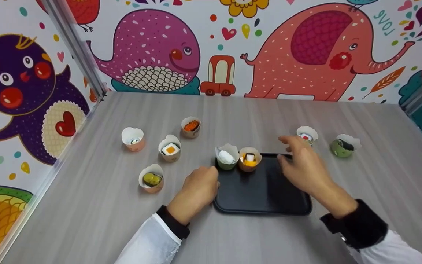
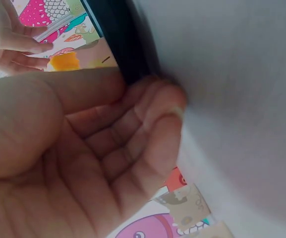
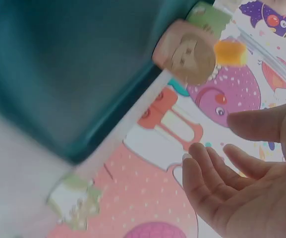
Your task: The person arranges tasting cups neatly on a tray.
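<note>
A black rectangular tray [image 1: 266, 200] lies on the table, two paper cups at its back left corner. The green cup [image 1: 227, 157] holds a white piece; the orange-brown cup [image 1: 249, 160] beside it holds a yellow and white one. My left hand [image 1: 200, 185] pinches the tray's left edge between thumb and curled fingers, as the left wrist view shows. Over the tray's back right part my right hand [image 1: 302, 165] hovers with loosely bent fingers and nothing between them. Just beyond its fingers stands a paper cup [image 1: 307, 135] with a red and white piece, partly hidden by the hand.
On the left stand several paper cups, among them one with orange bits [image 1: 191, 127], one with a white and orange square [image 1: 170, 148] and one with yellow-green pieces [image 1: 152, 179]. A green cup [image 1: 344, 146] stands far right. Printed wall panels [image 1: 225, 47] border the table.
</note>
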`<control>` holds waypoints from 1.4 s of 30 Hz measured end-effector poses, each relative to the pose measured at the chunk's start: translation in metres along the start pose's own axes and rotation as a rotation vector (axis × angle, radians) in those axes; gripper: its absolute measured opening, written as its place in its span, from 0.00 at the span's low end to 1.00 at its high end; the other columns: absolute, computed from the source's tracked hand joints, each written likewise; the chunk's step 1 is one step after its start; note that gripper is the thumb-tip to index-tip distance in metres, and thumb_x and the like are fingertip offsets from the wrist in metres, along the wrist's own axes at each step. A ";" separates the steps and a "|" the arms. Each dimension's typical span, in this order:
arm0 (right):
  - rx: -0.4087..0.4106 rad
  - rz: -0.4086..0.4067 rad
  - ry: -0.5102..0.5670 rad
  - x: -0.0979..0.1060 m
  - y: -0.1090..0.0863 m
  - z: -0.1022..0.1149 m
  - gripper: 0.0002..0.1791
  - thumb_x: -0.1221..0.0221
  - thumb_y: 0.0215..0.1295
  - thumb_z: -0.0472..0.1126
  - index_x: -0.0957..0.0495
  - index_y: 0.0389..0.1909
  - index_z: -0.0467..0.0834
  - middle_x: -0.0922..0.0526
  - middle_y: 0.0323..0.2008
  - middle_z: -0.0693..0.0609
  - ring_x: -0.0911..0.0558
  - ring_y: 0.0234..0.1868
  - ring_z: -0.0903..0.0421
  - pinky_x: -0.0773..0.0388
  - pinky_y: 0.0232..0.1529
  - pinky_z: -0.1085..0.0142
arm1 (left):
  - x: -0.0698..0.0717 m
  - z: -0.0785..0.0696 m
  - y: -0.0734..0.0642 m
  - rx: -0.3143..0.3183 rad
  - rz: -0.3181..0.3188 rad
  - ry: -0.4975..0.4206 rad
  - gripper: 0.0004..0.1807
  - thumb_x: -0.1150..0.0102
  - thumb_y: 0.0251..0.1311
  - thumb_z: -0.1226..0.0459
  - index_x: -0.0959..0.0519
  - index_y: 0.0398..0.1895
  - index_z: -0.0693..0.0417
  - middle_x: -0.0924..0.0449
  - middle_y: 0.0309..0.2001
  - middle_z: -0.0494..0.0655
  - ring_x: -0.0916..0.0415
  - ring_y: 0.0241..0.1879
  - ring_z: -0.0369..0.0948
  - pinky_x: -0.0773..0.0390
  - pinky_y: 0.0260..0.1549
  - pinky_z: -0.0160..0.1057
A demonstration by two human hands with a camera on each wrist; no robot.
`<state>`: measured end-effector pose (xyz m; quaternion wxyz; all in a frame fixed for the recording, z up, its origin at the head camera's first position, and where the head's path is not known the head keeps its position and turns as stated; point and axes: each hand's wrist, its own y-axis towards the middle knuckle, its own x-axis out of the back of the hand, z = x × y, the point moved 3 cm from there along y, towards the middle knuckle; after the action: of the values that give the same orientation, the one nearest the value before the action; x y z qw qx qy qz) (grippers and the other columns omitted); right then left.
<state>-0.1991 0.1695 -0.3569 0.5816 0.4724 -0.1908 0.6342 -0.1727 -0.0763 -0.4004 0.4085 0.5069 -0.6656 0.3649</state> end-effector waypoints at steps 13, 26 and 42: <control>0.005 -0.104 -0.078 0.033 -0.012 -0.063 0.38 0.27 0.62 0.35 0.32 0.70 0.27 0.27 0.66 0.26 0.28 0.65 0.27 0.34 0.63 0.30 | 0.000 0.000 0.000 0.017 0.016 0.005 0.06 0.32 0.67 0.68 0.19 0.35 0.63 0.16 0.34 0.57 0.16 0.38 0.55 0.18 0.34 0.54; -0.215 0.040 -0.151 0.048 -0.004 -0.129 0.60 0.33 0.68 0.60 0.57 0.82 0.32 0.50 0.78 0.25 0.47 0.75 0.23 0.50 0.69 0.26 | -0.001 0.000 0.001 0.047 0.044 -0.011 0.06 0.32 0.68 0.66 0.17 0.37 0.62 0.16 0.36 0.57 0.16 0.40 0.56 0.17 0.37 0.54; -0.464 0.207 -0.156 0.060 0.006 -0.201 0.70 0.42 0.64 0.77 0.64 0.80 0.28 0.52 0.73 0.17 0.47 0.71 0.18 0.47 0.63 0.21 | -0.001 0.001 0.003 0.058 0.058 -0.039 0.05 0.33 0.68 0.67 0.18 0.37 0.61 0.17 0.35 0.55 0.17 0.39 0.53 0.19 0.36 0.53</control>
<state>-0.2734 0.3604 -0.4023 0.5896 0.3521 -0.4228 0.5913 -0.1761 -0.0764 -0.4023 0.3699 0.5060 -0.6769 0.3859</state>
